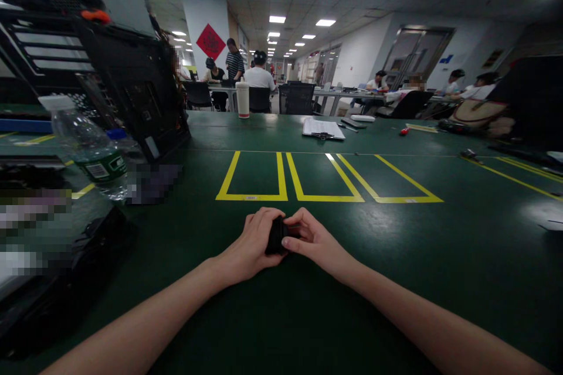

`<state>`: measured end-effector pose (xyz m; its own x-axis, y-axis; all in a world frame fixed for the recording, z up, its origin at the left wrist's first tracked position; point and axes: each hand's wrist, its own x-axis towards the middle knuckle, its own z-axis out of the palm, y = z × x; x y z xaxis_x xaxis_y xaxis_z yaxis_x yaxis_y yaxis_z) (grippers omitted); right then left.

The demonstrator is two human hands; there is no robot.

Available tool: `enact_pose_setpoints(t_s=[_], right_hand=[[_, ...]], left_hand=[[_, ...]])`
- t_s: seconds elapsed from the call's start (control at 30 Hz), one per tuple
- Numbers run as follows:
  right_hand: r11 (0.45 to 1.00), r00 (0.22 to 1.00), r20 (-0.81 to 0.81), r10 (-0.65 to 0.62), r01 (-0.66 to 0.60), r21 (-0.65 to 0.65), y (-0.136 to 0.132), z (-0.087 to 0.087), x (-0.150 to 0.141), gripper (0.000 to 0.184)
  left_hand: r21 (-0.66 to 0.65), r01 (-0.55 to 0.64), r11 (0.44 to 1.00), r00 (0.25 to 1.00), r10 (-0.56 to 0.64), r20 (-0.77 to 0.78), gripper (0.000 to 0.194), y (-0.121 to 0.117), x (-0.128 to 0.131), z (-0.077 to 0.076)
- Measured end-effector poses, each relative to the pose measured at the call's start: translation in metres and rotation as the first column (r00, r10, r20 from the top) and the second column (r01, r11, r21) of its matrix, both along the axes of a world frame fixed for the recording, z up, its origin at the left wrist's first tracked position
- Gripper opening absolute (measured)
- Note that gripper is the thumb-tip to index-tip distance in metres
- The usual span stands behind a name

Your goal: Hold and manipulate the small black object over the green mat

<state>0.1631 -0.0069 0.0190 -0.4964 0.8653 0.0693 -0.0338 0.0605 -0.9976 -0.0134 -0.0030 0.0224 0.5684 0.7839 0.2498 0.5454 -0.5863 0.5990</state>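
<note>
A small black object (276, 237) is held between my two hands at the middle of the green table (396, 263); its exact kind I cannot make out. My left hand (253, 243) wraps round it from the left, fingers over its top and thumb along its near side. From the right, my right hand (310, 238) grips its edge between thumb and bent fingers. Just beyond both hands, yellow tape outlines (325, 198) mark the table surface.
At left stand a black computer case (127, 82), a water bottle (94, 152) and a black bundle (83, 263). Farther back are a white cup (242, 99), a clipboard with paper (323, 128) and a small red item (403, 132). Several people sit at tables beyond.
</note>
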Motion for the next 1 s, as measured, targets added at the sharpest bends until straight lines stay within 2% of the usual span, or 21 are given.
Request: enact_pose_setpoints(t_s=[0.17,0.3,0.43,0.6,0.77,0.9,1.0], right_hand=[[0.999,0.999,0.035,-0.027,0.028,-0.025,-0.001,0.003,-0.001,0.027],[0.999,0.998,0.069,0.001,0.001,-0.038,-0.002,0.004,0.002,0.029],[1.0,0.999,0.04,0.027,-0.026,-0.011,-0.002,0.001,0.003,0.033],[1.0,1.0,0.006,0.007,-0.007,-0.012,-0.003,0.001,0.0,0.025],[0.999,0.997,0.065,-0.029,0.031,-0.036,-0.002,0.003,0.0,0.03],[0.999,0.998,0.064,0.017,-0.015,-0.031,-0.002,0.003,0.001,0.03],[0.999,0.999,0.024,0.043,-0.043,-0.017,-0.002,0.003,0.003,0.033]], left_hand=[[-0.035,0.046,0.998,0.999,-0.047,-0.011,0.053,-0.003,-0.002,0.009],[-0.039,0.055,0.998,0.998,-0.056,-0.01,0.052,-0.004,-0.004,0.013],[-0.043,0.053,0.998,0.998,-0.054,-0.022,0.053,-0.004,-0.003,0.011],[-0.047,0.034,0.998,0.999,-0.035,-0.022,0.053,-0.003,-0.003,0.011],[-0.052,0.028,0.998,1.0,-0.029,-0.009,0.053,-0.002,-0.002,0.006],[-0.032,-0.021,0.999,1.0,0.021,-0.002,0.055,-0.001,0.0,0.002],[-0.023,0.021,1.0,1.0,-0.021,-0.013,0.055,-0.002,-0.001,0.004]])
